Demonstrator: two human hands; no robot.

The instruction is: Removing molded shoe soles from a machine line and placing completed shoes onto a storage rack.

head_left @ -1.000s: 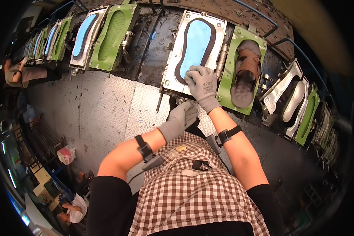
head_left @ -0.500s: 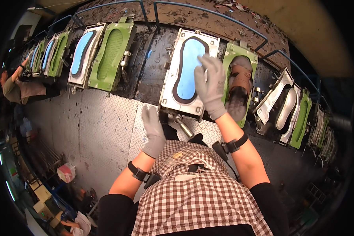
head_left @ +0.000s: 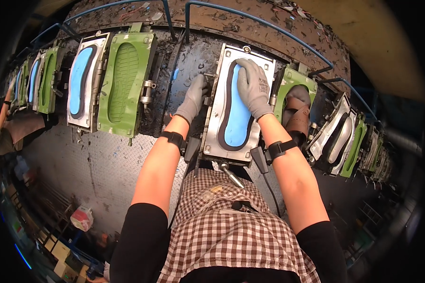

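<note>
Blue, flat, sole-shaped piece with a black edge (head_left: pixel 237 123) lies on the silver metal mould plate (head_left: pixel 213 137), in the middle of the scene. The grey-gloved right hand (head_left: pixel 253 87) rests over its far part, palm down, fingers extended and nearly together, grasping nothing. The grey-gloved left hand (head_left: pixel 194 98) is half curled beside the plate's left edge; I cannot tell if it holds something. At right, a brown shoe upper (head_left: pixel 297 113) lies on a green mould half (head_left: pixel 293 77).

Right hand (head_left: pixel 254 89) hides part of blue pad (head_left: pixel 237 122); co-worker (head_left: pixel 15 133) cut off left.
</note>
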